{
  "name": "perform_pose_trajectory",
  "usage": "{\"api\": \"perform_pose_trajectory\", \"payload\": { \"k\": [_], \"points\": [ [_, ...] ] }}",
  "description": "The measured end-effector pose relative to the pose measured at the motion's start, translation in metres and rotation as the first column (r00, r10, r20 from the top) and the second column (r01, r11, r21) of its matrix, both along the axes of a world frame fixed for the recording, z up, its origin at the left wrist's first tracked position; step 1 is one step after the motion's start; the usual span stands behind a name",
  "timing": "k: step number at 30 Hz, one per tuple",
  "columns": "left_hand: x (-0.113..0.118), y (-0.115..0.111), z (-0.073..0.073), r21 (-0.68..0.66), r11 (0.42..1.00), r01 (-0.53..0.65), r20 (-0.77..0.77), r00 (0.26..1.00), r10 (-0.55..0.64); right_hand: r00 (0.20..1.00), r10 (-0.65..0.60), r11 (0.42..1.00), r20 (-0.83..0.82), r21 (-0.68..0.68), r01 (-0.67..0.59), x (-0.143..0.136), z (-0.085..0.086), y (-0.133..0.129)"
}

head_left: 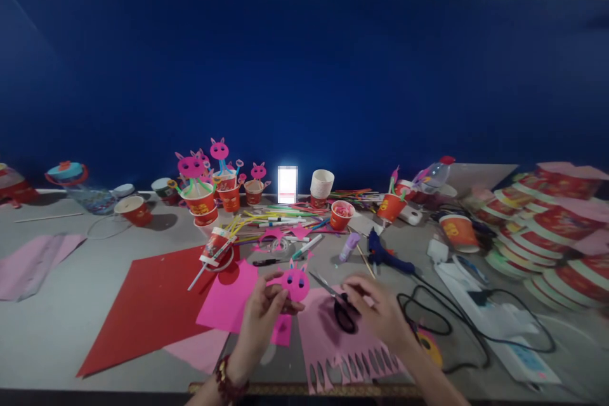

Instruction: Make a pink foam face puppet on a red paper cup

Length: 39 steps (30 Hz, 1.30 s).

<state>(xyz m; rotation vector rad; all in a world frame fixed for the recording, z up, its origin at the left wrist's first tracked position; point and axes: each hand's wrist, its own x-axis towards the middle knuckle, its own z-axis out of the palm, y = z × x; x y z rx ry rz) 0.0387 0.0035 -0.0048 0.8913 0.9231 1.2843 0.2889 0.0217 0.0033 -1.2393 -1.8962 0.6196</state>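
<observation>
Blue wall (304,89) backs a crowded grey surface (104,279). Closest in, my left hand (265,311) pinches a pink rabbit face (295,285) by its lower left side, fingers drawn together; my right hand (375,303) is half curled at the scissors (337,295), but I can't tell whether it grips the handles. Their blades point toward the face, so I judge a careless push could nick it, and pinching too hard might crease it. Slotted pink paper (323,336) spreads below; farther out rests the glue gun (377,248).
</observation>
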Motion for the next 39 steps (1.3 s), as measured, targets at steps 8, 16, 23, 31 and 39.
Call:
{"api": "perform_pose_trajectory", "payload": {
  "k": [8,16,23,31,39],
  "points": [
    [-0.01,0.016,-0.002,0.069,0.998,0.007,-0.088,0.996,-0.001,0.9,0.143,0.928,-0.411,-0.259,-0.266,-0.074,-0.004,0.022],
    [-0.008,0.045,-0.004,0.105,0.994,-0.025,-0.068,0.997,0.032,0.858,0.08,0.935,-0.508,-0.26,-0.241,-0.083,-0.031,0.053],
    [0.001,0.051,-0.028,0.112,0.994,0.007,-0.048,0.999,-0.002,0.862,0.035,0.964,-0.506,-0.209,-0.162,-0.08,-0.048,0.049],
    [-0.009,0.044,-0.033,0.107,0.992,0.06,-0.13,0.99,-0.046,0.823,0.03,0.921,-0.567,-0.305,-0.244,-0.082,-0.038,0.043],
    [-0.011,0.046,-0.035,0.076,0.992,0.103,-0.217,0.973,-0.084,0.814,0.029,0.917,-0.58,-0.308,-0.252,-0.081,-0.04,0.044]
  ]
}}
